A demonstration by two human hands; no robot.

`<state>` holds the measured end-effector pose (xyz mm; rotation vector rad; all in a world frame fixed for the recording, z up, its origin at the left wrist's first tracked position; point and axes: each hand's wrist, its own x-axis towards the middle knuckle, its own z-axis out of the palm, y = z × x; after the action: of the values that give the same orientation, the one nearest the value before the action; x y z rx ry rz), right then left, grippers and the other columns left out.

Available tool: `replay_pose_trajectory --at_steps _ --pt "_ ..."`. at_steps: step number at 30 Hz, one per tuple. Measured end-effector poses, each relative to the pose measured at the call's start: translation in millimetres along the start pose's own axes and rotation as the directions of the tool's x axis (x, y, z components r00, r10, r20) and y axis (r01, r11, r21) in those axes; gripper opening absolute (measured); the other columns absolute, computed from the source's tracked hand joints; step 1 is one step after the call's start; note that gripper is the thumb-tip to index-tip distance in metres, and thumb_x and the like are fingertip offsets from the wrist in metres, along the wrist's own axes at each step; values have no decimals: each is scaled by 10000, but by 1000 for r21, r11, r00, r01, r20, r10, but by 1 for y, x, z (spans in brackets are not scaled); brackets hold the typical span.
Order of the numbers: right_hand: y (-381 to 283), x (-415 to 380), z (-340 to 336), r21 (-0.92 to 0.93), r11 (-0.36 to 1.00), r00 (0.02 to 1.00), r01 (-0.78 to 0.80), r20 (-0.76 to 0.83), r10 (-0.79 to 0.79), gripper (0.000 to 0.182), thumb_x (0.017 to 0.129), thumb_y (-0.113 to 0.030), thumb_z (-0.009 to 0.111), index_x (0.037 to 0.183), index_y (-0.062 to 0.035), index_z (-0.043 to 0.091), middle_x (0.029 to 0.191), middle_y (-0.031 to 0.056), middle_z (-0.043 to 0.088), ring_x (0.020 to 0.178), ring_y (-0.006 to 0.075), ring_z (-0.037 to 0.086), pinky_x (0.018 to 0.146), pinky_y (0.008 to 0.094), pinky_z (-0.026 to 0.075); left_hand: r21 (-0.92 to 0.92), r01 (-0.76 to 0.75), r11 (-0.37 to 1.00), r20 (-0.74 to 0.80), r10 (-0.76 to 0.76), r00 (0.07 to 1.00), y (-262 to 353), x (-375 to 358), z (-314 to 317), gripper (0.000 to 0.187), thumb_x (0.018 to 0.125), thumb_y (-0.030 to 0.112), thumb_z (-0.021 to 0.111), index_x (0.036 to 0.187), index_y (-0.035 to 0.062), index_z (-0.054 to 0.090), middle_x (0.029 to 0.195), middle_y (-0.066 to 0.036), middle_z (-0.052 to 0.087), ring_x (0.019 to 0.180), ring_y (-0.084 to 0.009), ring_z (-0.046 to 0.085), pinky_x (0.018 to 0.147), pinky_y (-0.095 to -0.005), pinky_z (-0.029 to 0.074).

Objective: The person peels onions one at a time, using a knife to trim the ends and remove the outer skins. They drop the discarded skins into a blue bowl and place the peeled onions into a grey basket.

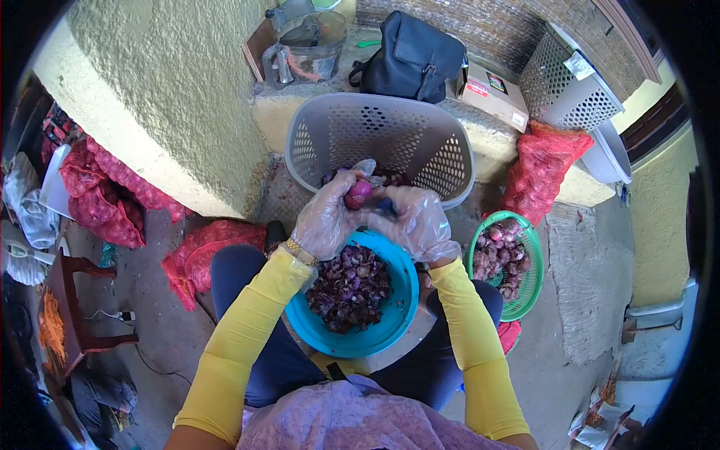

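Observation:
Both hands wear clear plastic gloves. My left hand (324, 217) is closed round a purple-red onion (358, 194), above the near rim of a grey perforated basket (304, 176). Beside it, my right hand (417, 219) has its fingers bent round a small dark object (385, 206), blurred and too small to make out fully. Below the hands, between the knees, a blue basin (352, 345) holds dark onion skins and small purple pieces (351, 289). More onions lie partly hidden at the bottom of the grey basket.
A green basket (535, 277) of onions stands at the right, near a red mesh sack (536, 169). More red sacks (217, 259) lie left. Behind are a black backpack (420, 56), a cardboard box (493, 96) and a clear container (311, 49). A wooden stool (71, 307) stands far left.

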<state>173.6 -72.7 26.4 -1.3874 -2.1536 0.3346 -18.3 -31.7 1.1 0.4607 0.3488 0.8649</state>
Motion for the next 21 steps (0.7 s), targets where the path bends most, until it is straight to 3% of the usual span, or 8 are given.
replay_pose_trajectory --at_steps 2,4,6,7,9,12,19,21 --pt "-1 3 0 114 993 980 -8 -195 31 516 800 -499 840 1067 -63 770 807 201 719 748 389 713 676 468 560 -6 -10 1000 -28 10 1000 -2 1 1 338 1071 237 552 1323 13 575 1295 -135 594 1158 -257 622 988 -392 560" --pt "-3 4 -1 111 993 981 -28 -190 48 500 791 -452 863 1099 -69 770 821 202 726 739 386 711 673 463 559 -12 -17 1000 -56 16 998 -6 2 -5 331 1074 223 547 1326 10 582 1280 -134 597 1149 -242 623 975 -370 564" --pt "-5 4 -2 130 990 982 -53 -175 75 446 814 -444 857 1006 -53 765 850 203 725 780 394 711 709 434 548 284 -166 944 39 161 986 -12 4 -15 331 1082 207 532 1338 3 585 1264 -137 603 1113 -213 624 957 -339 566" --pt "-5 3 -1 130 990 981 -55 -175 78 446 814 -444 857 1006 -53 765 850 203 725 780 394 711 709 434 548 284 -164 945 40 159 986 -12 5 -16 331 1082 207 532 1338 3 585 1264 -137 603 1113 -213 624 957 -339 566" --pt "-3 3 -1 136 987 986 -83 -135 101 442 832 -440 841 1036 -55 769 829 211 716 777 401 707 707 436 545 -25 -35 999 6 35 999 -10 6 -13 330 1085 191 519 1344 -6 575 1291 -153 605 1082 -209 621 948 -328 568" --pt "-8 5 -6 68 983 984 -172 -42 175 428 858 -425 818 1074 -59 770 818 222 710 778 411 705 704 434 541 -131 -13 991 -45 8 999 -8 4 2 322 1082 185 518 1329 -15 571 1322 -178 602 1054 -204 617 943 -323 567" --pt "-1 5 6 221 974 986 -54 -145 88 405 905 -432 761 1101 -77 770 819 233 712 762 416 704 684 482 550 -159 -1 987 1 1 1000 -9 8 -2 290 1082 164 515 1306 -13 566 1340 -195 585 1082 -213 610 977 -326 550" --pt "-2 5 5 258 965 990 -43 -119 76 362 938 -401 729 1119 -90 770 835 229 717 771 420 705 692 482 552 -203 14 979 120 11 993 -11 13 -12 297 1089 183 529 1315 -6 563 1288 -163 590 1098 -207 600 988 -318 540"
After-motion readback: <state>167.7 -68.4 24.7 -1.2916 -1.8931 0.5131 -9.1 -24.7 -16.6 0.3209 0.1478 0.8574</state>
